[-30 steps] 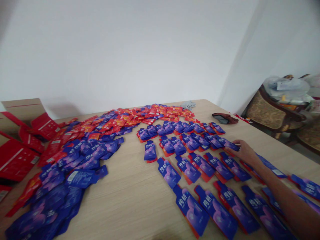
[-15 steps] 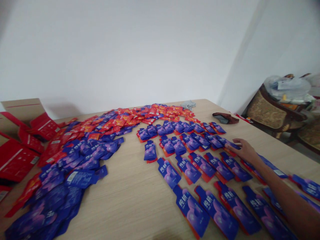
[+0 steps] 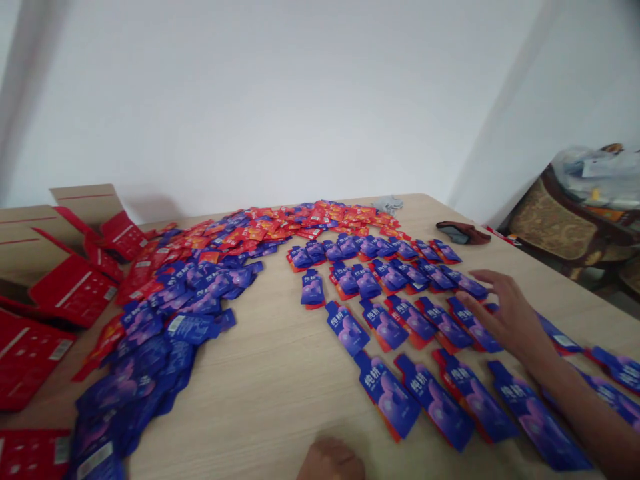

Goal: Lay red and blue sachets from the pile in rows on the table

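My right hand (image 3: 507,317) is over the right part of the laid-out rows, thumb and fingers apart, with nothing held. Its fingertips are beside a purple sachet (image 3: 463,283) at the right end of the second row; whether they touch it I cannot tell. Beneath the hand, another purple sachet (image 3: 473,323) is partly covered. Several rows of purple sachets (image 3: 387,393) lie with red-orange ones showing under their edges. At the bottom edge, my left hand (image 3: 333,460) is partly in view on or just above the table, fingers curled in, with nothing visible in them.
A loose heap of purple sachets (image 3: 165,347) and red-orange sachets (image 3: 260,227) spreads along the left and back of the wooden table (image 3: 250,400). Open red boxes (image 3: 75,287) stand at left. A dark cloth (image 3: 463,233) and a grey cloth (image 3: 387,203) lie far back; a chair (image 3: 553,220) stands at right.
The view has turned left, so more boxes show. My right hand has drawn slightly back from the second row's end sachet, its fingers wider apart. My left hand has come in at the bottom.
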`<state>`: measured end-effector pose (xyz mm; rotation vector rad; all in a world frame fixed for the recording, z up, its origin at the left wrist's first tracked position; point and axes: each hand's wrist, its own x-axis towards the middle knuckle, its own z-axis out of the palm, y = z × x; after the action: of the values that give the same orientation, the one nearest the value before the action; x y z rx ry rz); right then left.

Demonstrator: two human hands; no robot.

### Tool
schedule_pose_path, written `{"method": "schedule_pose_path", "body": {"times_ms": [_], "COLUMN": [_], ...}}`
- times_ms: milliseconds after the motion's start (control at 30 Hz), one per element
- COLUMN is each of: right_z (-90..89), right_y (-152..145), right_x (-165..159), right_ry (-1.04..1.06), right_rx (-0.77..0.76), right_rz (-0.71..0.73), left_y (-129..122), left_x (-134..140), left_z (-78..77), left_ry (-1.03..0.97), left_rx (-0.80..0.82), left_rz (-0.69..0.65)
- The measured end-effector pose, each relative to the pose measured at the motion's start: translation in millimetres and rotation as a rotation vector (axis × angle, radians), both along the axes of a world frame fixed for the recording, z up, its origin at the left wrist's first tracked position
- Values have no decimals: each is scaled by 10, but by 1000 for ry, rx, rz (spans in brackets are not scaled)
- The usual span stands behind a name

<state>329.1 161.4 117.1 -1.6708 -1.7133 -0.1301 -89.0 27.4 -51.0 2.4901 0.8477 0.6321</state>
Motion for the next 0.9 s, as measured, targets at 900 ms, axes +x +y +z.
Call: {"method": "schedule_pose_path", "body": {"times_ms": [900], "right_z": [-443], "right_y": [-552], "right_x": [-4119], "right_ry": [-97], "right_rx": [-581], "right_rz": [1125], "left_y": [-224], "left_x": [161], "left_z": [275], "left_ry": [121], "left_rx": [218], "left_rz": [-152]}}
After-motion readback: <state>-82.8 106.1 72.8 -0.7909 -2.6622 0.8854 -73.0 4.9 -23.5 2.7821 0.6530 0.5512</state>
